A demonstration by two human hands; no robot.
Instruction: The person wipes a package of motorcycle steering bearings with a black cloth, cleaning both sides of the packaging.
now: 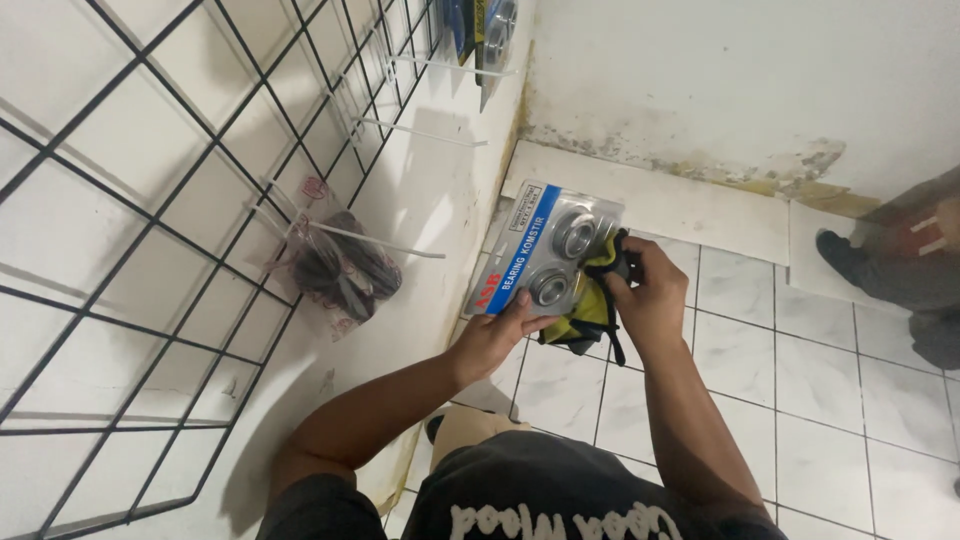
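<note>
My left hand grips the lower edge of a blue blister pack that holds two round metal bearings. My right hand is shut on a yellow-and-black cloth, pressed against the right side of the pack. Both hands are held in front of my chest, above a white tiled floor.
A black wire grid panel with white pegs covers the wall at left. A clear bag of dark parts hangs on one peg. More blister packs hang at the top. Another person's leg and shoe stand at the right.
</note>
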